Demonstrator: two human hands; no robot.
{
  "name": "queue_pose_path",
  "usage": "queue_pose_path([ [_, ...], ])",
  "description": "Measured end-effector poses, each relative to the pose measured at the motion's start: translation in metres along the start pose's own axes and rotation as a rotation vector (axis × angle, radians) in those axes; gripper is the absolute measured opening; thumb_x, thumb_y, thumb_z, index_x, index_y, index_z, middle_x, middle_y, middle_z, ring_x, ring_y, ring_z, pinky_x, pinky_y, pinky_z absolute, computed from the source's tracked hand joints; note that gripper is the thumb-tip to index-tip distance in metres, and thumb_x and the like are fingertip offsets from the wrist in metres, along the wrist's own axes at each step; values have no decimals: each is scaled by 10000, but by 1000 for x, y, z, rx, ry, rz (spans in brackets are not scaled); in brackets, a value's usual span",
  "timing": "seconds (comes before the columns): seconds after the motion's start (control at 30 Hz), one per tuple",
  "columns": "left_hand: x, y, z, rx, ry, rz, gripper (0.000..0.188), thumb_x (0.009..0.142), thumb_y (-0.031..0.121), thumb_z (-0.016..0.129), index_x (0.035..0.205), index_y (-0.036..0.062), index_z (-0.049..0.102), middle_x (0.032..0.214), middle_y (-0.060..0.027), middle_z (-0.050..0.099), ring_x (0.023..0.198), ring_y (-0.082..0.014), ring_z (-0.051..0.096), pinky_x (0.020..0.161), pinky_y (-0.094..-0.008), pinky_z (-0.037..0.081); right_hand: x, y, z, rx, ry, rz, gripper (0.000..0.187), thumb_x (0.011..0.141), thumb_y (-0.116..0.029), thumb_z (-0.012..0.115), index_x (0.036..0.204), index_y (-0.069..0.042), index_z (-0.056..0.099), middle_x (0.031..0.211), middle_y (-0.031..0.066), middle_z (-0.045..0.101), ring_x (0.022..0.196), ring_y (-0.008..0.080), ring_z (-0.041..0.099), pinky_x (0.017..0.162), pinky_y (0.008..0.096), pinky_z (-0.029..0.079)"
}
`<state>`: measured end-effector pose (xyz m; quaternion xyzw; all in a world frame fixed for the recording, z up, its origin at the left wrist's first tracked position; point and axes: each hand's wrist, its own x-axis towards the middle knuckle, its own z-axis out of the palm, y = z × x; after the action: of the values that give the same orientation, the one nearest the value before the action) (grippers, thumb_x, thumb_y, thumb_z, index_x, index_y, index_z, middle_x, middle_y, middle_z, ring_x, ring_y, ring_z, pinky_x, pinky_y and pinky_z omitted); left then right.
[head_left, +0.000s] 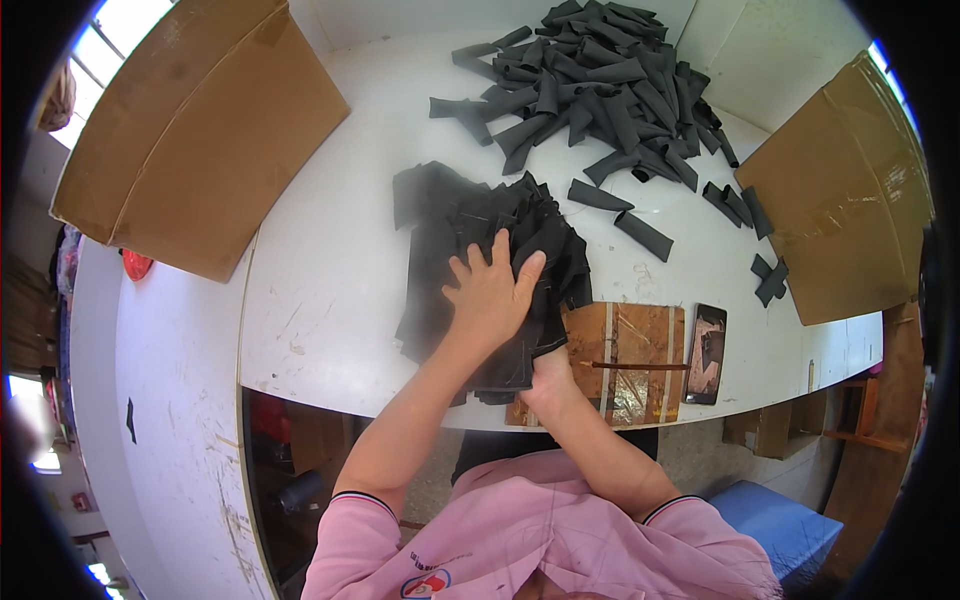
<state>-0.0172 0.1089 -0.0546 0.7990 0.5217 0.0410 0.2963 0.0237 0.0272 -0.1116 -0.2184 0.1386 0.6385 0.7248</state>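
Held the left hand point(492, 290) palm down with fingers spread wide across a stack of dark cloth point(440, 270), low on the near middle of a white table point(320, 290). Had the right hand point(550, 378) at the stack's near right edge, with fingers hidden by the cloth; could not tell whether gripping or loose. Showed ruffled, overlapping folds along the stack's far and right sides.

Displayed a brown board point(650, 340) just to the right, partly covered by the cloth and right arm, banded with pale strips and crossed by a thin brown stick point(640, 367) reaching toward a dark phone point(707, 355) near the table's right front.

Piled dark tubes point(620, 80) in a large heap at the far side, right of the middle, with some hollow ends visible. Scattered two loose tubes point(645, 236) between heap and board, with a few more toward the right beside a carton point(840, 190).

Included another carton point(210, 130) at far left, beside a small red object point(137, 264), plus a pink shirt point(560, 520) at the near edge and a blue box point(770, 525) below, near right.
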Motion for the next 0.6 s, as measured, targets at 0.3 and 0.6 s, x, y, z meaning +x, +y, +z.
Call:
queue_pose_path([
  [0.3, -2, -35, -37, -586, 171, 228, 487, 894, 374, 374, 1155, -25, 472, 1136, -213, 507, 1104, -327, 455, 919, -340, 345, -33, -28, -8, -55, 250, 34, 353, 902, -315, 369, 1094, -54, 508, 1059, 102, 557, 981, 269, 517, 890, 421, 402],
  [0.6, -23, -52, -31, -297, 338, 565, 252, 824, 70, 504, 1061, -8, 543, 1094, -141, 556, 1041, -255, 523, 862, -291, 394, -62, -32, -10, -98, 269, -34, 406, 863, -408, 442, 1073, -60, 450, 1118, 132, 483, 1052, 295, 448, 886, 411, 379],
])
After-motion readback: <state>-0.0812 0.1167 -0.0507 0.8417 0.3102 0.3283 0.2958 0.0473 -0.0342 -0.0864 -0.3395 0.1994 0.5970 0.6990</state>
